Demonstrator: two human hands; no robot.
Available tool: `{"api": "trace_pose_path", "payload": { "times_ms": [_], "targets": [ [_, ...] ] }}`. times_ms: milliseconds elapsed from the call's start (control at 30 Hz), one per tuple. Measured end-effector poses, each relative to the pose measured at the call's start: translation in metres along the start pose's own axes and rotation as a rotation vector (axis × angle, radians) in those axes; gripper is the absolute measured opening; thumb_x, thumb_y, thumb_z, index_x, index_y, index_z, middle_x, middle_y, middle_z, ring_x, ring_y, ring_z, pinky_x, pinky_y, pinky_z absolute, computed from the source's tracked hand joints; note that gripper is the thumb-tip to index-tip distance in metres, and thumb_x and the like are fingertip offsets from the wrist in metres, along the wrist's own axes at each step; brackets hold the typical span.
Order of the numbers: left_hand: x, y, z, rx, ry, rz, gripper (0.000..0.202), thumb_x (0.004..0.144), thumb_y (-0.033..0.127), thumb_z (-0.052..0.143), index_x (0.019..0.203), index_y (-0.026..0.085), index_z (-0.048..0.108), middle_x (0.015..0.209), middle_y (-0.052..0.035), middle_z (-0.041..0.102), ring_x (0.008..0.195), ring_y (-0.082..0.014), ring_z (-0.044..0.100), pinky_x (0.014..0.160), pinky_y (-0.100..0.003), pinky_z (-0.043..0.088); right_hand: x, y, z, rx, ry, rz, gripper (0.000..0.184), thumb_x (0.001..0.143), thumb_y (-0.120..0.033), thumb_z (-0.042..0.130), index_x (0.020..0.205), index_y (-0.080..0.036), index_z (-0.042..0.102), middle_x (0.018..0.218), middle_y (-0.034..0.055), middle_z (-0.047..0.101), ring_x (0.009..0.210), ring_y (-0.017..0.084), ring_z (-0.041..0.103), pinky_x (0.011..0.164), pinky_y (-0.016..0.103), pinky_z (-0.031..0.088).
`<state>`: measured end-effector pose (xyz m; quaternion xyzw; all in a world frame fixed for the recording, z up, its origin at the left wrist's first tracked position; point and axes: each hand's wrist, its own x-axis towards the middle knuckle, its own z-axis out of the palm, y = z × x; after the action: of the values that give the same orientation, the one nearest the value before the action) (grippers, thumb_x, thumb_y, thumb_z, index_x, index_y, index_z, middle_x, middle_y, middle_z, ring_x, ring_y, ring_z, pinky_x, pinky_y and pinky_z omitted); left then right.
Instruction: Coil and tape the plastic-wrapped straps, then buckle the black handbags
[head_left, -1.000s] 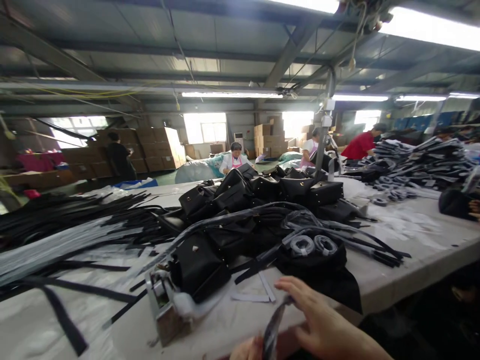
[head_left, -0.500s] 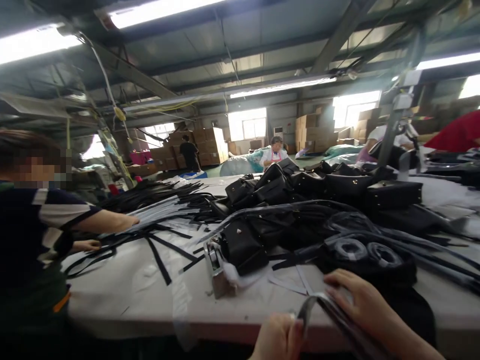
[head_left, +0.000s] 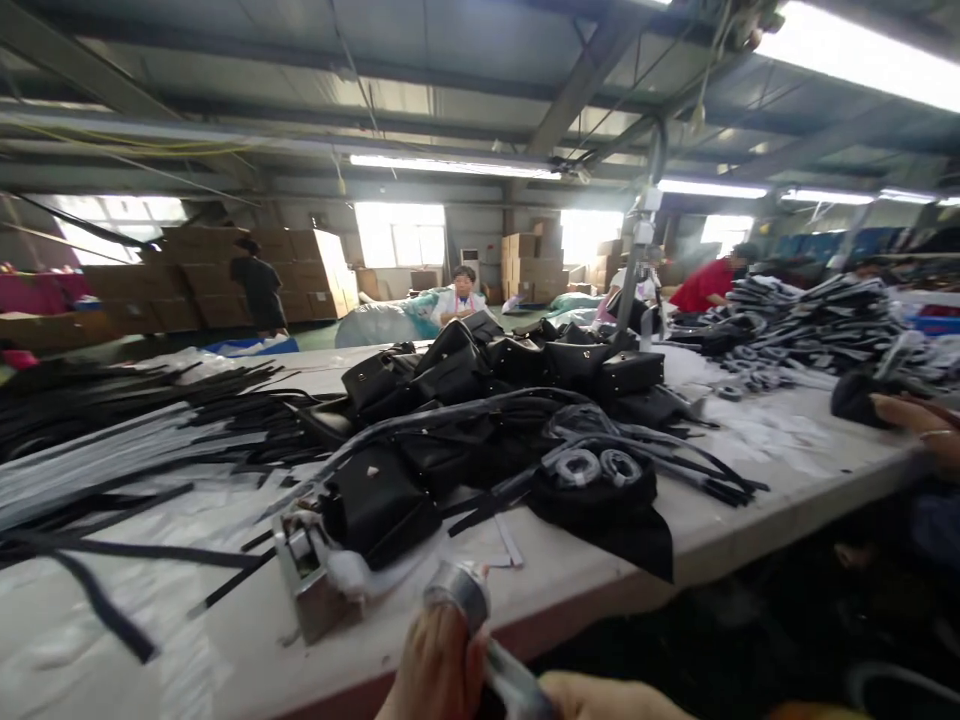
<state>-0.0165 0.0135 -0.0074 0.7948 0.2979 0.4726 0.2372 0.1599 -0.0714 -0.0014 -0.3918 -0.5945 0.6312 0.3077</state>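
At the bottom of the head view my left hand (head_left: 433, 655) is closed around a bag strap (head_left: 459, 592), dark and covered in clear film, its end wound into a small coil above my fingers. The strap's free length runs down to the right, where my right hand (head_left: 611, 694) grips it; the lower frame edge cuts off part of this hand. Two similar coiled straps (head_left: 577, 467) lie on black material (head_left: 600, 505) beyond my hands. A metal tape dispenser (head_left: 315, 580) stands to the left of my left hand, beside a black bag (head_left: 382, 505).
Black bags (head_left: 517, 365) are heaped mid-table, with loose straps (head_left: 112, 450) spread at left. The white table's edge (head_left: 637, 600) runs up to the right. A co-worker's hand (head_left: 911, 412) holds something black at far right. Others stand beyond.
The view has swung to the right, so the co-worker at left is out of frame. The strap's end is now wound into a coil in my left hand, and my right hand is lower.
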Motion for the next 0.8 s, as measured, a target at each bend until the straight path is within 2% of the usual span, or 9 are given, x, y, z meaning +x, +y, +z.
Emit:
{"api": "trace_pose_path", "payload": {
  "times_ms": [67, 133, 167, 233, 333, 400, 500, 667, 800],
  "targets": [
    [-0.006, -0.008, -0.003, 0.193, -0.218, 0.105, 0.056, 0.09, 0.06, 0.04, 0.1, 0.014, 0.069, 0.093, -0.0202, 0.07, 0.089, -0.0338, 0.065, 0.084, -0.045, 0.047, -0.014, -0.008, -0.02, -0.003, -0.005, 0.026, 0.06, 0.076, -0.068, 0.057, 0.093, -0.013, 0.073, 0.062, -0.0001, 0.055, 0.05, 0.009, 0.049, 0.047, 0.02, 0.036],
    [-0.003, -0.005, -0.007, 0.281, -0.452, 0.077, 0.051, 0.087, 0.06, 0.043, 0.082, 0.016, 0.069, 0.077, -0.0162, 0.069, 0.074, -0.0299, 0.064, 0.07, -0.038, 0.047, -0.021, -0.016, -0.042, -0.16, 0.043, 0.048, 0.056, 0.08, -0.061, 0.057, 0.098, -0.01, 0.072, 0.067, 0.0014, 0.059, 0.056, 0.01, 0.05, 0.051, 0.02, 0.038],
    [0.002, -0.002, -0.009, 0.288, -0.521, -0.007, 0.05, 0.088, 0.059, 0.042, 0.075, 0.017, 0.066, 0.072, -0.0138, 0.068, 0.07, -0.0275, 0.063, 0.066, -0.035, 0.046, -0.022, -0.018, -0.052, -0.317, 0.111, 0.047, 0.048, 0.081, -0.055, 0.06, 0.096, -0.012, 0.072, 0.072, 0.0023, 0.062, 0.062, 0.012, 0.053, 0.056, 0.021, 0.041],
    [0.015, 0.002, -0.013, 0.208, -0.654, -0.279, 0.056, 0.09, 0.06, 0.035, 0.061, 0.019, 0.059, 0.057, -0.0068, 0.059, 0.057, -0.0214, 0.058, 0.057, -0.03, 0.042, -0.019, -0.019, -0.067, -0.598, 0.224, 0.039, 0.033, 0.083, -0.045, 0.062, 0.094, -0.015, 0.072, 0.084, 0.004, 0.067, 0.078, 0.016, 0.057, 0.07, 0.025, 0.044],
    [0.031, 0.003, -0.021, -0.134, -0.832, -0.706, 0.064, 0.088, 0.069, 0.028, 0.059, 0.018, 0.056, 0.039, 0.0029, 0.04, 0.036, -0.0141, 0.043, 0.044, -0.026, 0.037, -0.01, -0.015, -0.072, -0.71, 0.167, 0.041, 0.029, 0.086, -0.041, 0.059, 0.097, -0.016, 0.07, 0.093, 0.0051, 0.069, 0.088, 0.02, 0.06, 0.078, 0.028, 0.045],
    [0.038, 0.003, -0.03, -0.42, -0.848, -0.834, 0.064, 0.085, 0.072, 0.033, 0.065, 0.017, 0.058, 0.035, 0.0068, 0.034, 0.031, -0.0106, 0.035, 0.04, -0.023, 0.037, -0.005, -0.014, -0.068, -0.658, 0.093, 0.045, 0.032, 0.086, -0.043, 0.06, 0.101, -0.016, 0.067, 0.092, 0.0045, 0.07, 0.085, 0.02, 0.062, 0.074, 0.028, 0.046],
    [0.049, 0.002, -0.048, -0.732, -0.803, -0.965, 0.064, 0.085, 0.073, 0.038, 0.068, 0.015, 0.058, 0.032, 0.0102, 0.029, 0.028, -0.0063, 0.025, 0.039, -0.021, 0.039, 0.003, -0.014, -0.062, -0.613, 0.127, 0.044, 0.035, 0.084, -0.041, 0.062, 0.106, -0.014, 0.064, 0.089, 0.0045, 0.07, 0.08, 0.02, 0.063, 0.073, 0.028, 0.047],
    [0.068, 0.0, -0.074, -0.939, -0.735, -1.135, 0.064, 0.09, 0.066, 0.036, 0.067, 0.012, 0.06, 0.031, 0.0104, 0.026, 0.026, -0.0038, 0.019, 0.037, -0.019, 0.039, 0.025, -0.014, -0.066, -0.645, 0.198, -0.03, 0.035, 0.083, -0.038, 0.064, 0.109, -0.015, 0.063, 0.09, 0.0049, 0.068, 0.081, 0.019, 0.061, 0.076, 0.029, 0.047],
    [0.078, 0.001, -0.092, -1.061, -0.747, -1.175, 0.067, 0.094, 0.063, 0.032, 0.067, 0.01, 0.062, 0.031, 0.0096, 0.026, 0.025, -0.0036, 0.019, 0.038, -0.019, 0.042, 0.046, -0.005, -0.077, -0.409, 0.35, -0.084, 0.048, 0.08, -0.046, 0.067, 0.117, -0.016, 0.058, 0.096, 0.0059, 0.066, 0.085, 0.02, 0.062, 0.078, 0.031, 0.048]
  ]
}}
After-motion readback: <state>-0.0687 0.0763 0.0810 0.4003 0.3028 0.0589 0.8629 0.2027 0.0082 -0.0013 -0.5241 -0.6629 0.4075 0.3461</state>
